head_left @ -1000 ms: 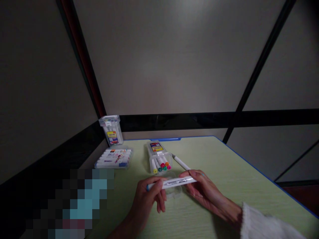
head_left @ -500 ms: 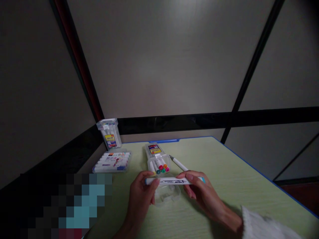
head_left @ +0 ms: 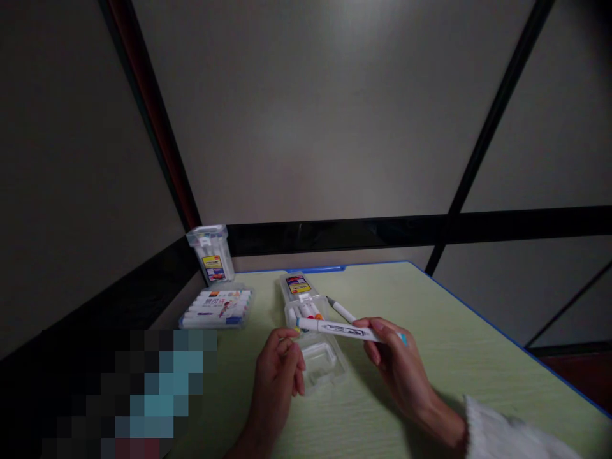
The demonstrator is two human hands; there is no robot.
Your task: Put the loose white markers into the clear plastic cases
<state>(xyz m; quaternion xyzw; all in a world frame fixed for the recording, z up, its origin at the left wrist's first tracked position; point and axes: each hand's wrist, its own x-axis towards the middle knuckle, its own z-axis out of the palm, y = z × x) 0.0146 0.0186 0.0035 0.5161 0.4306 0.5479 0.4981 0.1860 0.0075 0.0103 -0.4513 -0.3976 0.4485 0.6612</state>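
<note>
My right hand (head_left: 394,354) grips a white marker (head_left: 335,327) with blue ends, holding it level above the table. The marker's left end reaches over the opening of a clear plastic marker case (head_left: 291,286), which lies on its side with several coloured markers in it. My left hand (head_left: 282,366) is loosely curled just below that end, apart from it, with nothing visible between thumb and fingers. The case's clear hinged lid (head_left: 321,360) lies folded down between my hands. Another white marker (head_left: 342,310) with a grey tip lies behind my right hand, partly covered.
A flat pack of markers (head_left: 217,308) lies on the left of the light green table (head_left: 421,306). Behind it stands an upright clear case of markers (head_left: 213,255). A dark-framed panel wall (head_left: 306,140) rises behind the table. The lower left is pixelated.
My left hand has let go of the marker and moved slightly lower. My right hand alone now holds it, raised a little and shifted right, with more of the lid showing.
</note>
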